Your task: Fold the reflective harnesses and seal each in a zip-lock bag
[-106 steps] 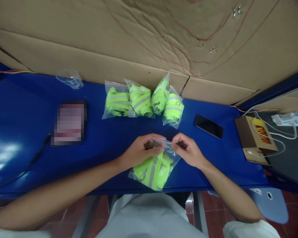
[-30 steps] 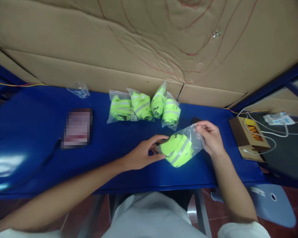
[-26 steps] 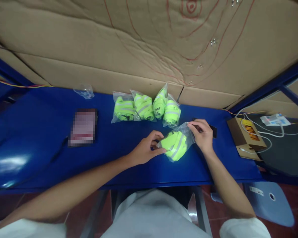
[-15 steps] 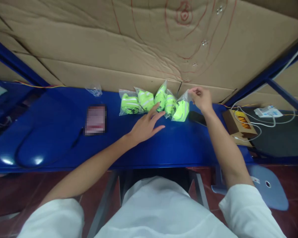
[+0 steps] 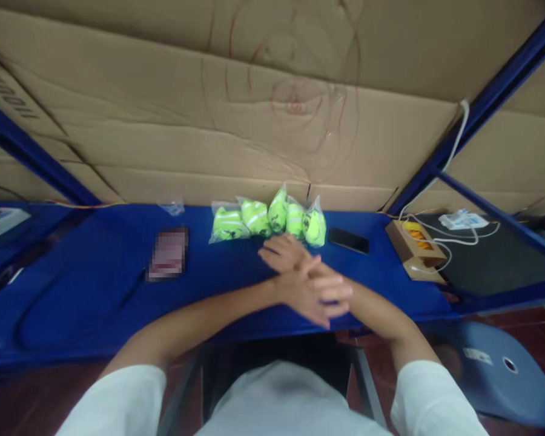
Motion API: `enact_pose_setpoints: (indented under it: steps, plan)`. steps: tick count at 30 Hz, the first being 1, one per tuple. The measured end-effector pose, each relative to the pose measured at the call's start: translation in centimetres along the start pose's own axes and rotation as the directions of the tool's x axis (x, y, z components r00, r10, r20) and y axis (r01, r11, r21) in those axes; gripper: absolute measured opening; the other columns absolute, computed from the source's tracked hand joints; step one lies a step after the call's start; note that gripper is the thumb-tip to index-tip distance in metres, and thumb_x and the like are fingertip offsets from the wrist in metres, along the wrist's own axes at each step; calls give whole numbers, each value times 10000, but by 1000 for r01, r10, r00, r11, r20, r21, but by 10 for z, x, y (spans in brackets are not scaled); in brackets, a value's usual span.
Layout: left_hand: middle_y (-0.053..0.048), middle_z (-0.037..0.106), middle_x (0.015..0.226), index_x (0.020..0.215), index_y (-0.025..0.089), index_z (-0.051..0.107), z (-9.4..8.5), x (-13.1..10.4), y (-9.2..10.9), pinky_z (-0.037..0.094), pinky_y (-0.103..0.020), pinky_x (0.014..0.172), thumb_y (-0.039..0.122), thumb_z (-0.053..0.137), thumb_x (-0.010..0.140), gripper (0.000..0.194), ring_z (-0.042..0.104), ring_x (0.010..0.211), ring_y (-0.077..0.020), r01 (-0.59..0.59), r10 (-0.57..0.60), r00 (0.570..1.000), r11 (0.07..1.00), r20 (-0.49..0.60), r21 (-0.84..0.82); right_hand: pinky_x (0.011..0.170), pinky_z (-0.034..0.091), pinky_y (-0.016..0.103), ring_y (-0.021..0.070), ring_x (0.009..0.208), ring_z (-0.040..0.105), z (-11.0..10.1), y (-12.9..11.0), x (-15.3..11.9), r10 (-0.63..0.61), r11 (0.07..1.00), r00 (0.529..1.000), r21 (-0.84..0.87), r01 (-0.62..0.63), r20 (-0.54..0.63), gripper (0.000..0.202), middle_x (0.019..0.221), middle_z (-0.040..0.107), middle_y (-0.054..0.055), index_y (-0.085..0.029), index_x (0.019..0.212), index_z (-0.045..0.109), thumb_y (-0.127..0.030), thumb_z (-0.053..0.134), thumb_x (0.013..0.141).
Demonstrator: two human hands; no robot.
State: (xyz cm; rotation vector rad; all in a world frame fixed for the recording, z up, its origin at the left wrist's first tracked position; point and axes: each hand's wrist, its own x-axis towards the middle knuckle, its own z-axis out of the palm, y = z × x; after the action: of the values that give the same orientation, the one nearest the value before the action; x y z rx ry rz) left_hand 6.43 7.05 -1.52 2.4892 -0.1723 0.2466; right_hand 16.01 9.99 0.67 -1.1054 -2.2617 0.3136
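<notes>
Several clear plastic bags (image 5: pixel 255 217) stand in a row against the cardboard, each with folded neon yellow-green cloth with pale stripes inside. My left hand (image 5: pixel 309 295) reaches rightward with its fingers spread, crossing over my right wrist. Pointing left just in front of the bags is my right hand (image 5: pixel 279 251), its fingers stretched out and somewhat blurred. Neither hand holds anything. Close to the rightmost bag lies a black phone (image 5: pixel 349 240) on the blue table (image 5: pixel 236 266).
A blurred-out flat rectangular item (image 5: pixel 168 254) with a dark cable lies on the left. Crumpled clear plastic (image 5: pixel 172 208) sits behind it. To the right are an open cardboard box (image 5: pixel 402 245) with yellow-orange contents, and white cables (image 5: pixel 452 241). Cardboard (image 5: pixel 163 145) walls the back.
My right hand has left the rightmost bag and come left and nearer to me. My left hand has moved right, so the forearms now cross. The view has tilted up.
</notes>
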Motion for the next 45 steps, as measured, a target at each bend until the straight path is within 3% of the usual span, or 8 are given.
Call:
enact_pose_setpoints:
  steps: [2, 5, 14, 19, 25, 29, 35, 45]
  plan:
    - [46, 560, 1524, 1297, 549, 647, 15, 11, 9, 165, -531, 1289, 599, 762, 808, 506, 512, 1423, -290, -183, 191, 973, 981, 132, -65, 1044, 524, 340, 200, 1139, 682, 12, -6, -11, -149, 989, 984, -11, 150, 102, 178, 1130, 748, 25, -263, 1079, 738, -375, 702, 945]
    - [-22, 428, 1626, 1451, 400, 573, 26, 15, 13, 199, -462, 1294, 579, 716, 858, 636, 397, 1519, -272, -262, 260, 964, 965, 53, 28, 1169, 444, 371, 234, 1341, 590, 22, 2, -21, -278, 960, 943, 10, 281, 180, 354, 1413, 653, 55, -270, 1304, 674, -355, 695, 961]
    - [-155, 362, 1647, 1489, 140, 540, 29, 14, 8, 67, -481, 1316, 618, 606, 918, 748, 256, 1582, -280, -330, 341, 940, 900, 10, 284, 1234, 364, 414, 238, 1442, 508, 33, 20, -18, -248, 968, 947, 90, 234, 206, 426, 1498, 596, 40, -350, 1371, 631, -386, 710, 954]
    - [-142, 203, 1706, 1533, 199, 493, 26, 13, 11, -33, -519, 1299, 615, 505, 976, 696, 196, 1599, -282, -322, 335, 942, 868, 34, 379, 1215, 380, 430, 245, 1442, 504, 30, 17, -21, -262, 965, 946, 44, 258, 193, 422, 1500, 590, 80, -265, 1414, 602, -376, 626, 1007]
    - [32, 276, 1690, 1588, 390, 361, 29, 10, 5, -83, -556, 1298, 663, 385, 998, 651, 152, 1610, -239, -363, 412, 911, 786, 15, 500, 1260, 241, 556, 314, 1597, 186, 23, 16, -23, -227, 958, 971, -164, 237, 80, 679, 1709, 183, 196, -178, 1579, 407, -530, 547, 1016]
    - [153, 310, 1659, 1573, 552, 216, 36, 10, -4, 79, -514, 1326, 689, 295, 1005, 590, 192, 1598, -173, -250, 287, 957, 746, 40, 617, 1258, 173, 604, 338, 1593, 189, 27, 16, -24, -201, 901, 979, -388, 194, 22, 695, 1707, 229, 153, -253, 1595, 391, -582, 538, 1000]
    - [53, 335, 1669, 1600, 495, 226, 26, 11, -12, 193, -545, 1301, 665, 353, 1007, 630, 251, 1584, -230, -103, 264, 961, 607, -78, 788, 1260, 108, 624, 347, 1583, 218, 32, 24, -25, -89, 838, 995, -544, 47, -51, 624, 1718, 225, 73, -350, 1631, 281, -510, 445, 1051]
    - [-211, 728, 1230, 1316, 94, 686, 2, 12, -54, 356, -585, 1219, 806, 497, 872, 860, 625, 1271, -378, 229, 90, 942, 534, -324, 814, 1263, 30, 676, 336, 1612, 96, 34, 43, -16, 69, 786, 993, -609, -110, -91, 663, 1735, 136, 82, -272, 1665, 146, -436, 371, 1063]
